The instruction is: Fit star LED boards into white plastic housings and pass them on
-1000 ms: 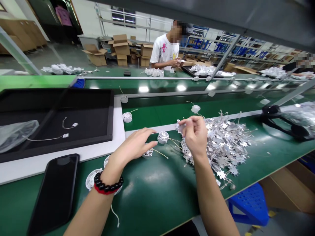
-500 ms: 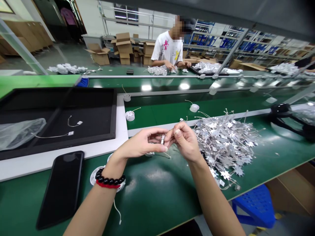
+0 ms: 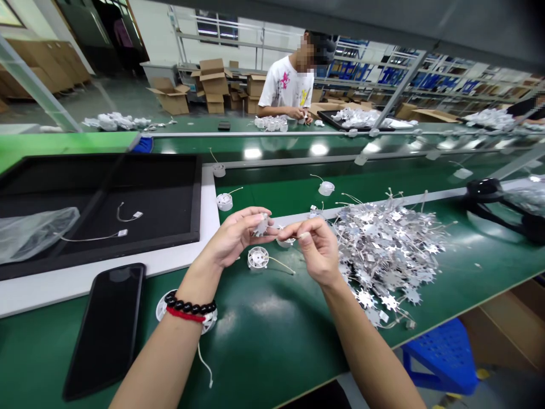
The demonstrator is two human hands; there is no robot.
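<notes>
My left hand pinches a silver star-shaped metal plate between thumb and fingers. Close beside it, my right hand has its thumb and forefinger pressed together near the left fingertips; what they hold, if anything, is too small to make out. Below the hands a round white plastic housing lies on the green bench, its wire trailing right. A second white housing shows partly behind the fingers. Under my left wrist sits another white round part, mostly covered. To the right spreads a heap of star-shaped plates with wires.
A black phone lies at left, below a black-lined tray with a plastic bag and wired connectors. White housings sit on the green strip beyond. A co-worker sits opposite. A blue stool stands lower right.
My left hand has turned and lifted, bringing the star-shaped plate into view and uncovering the housing below. One housing on the far strip has shifted left. The co-worker's hands have come together.
</notes>
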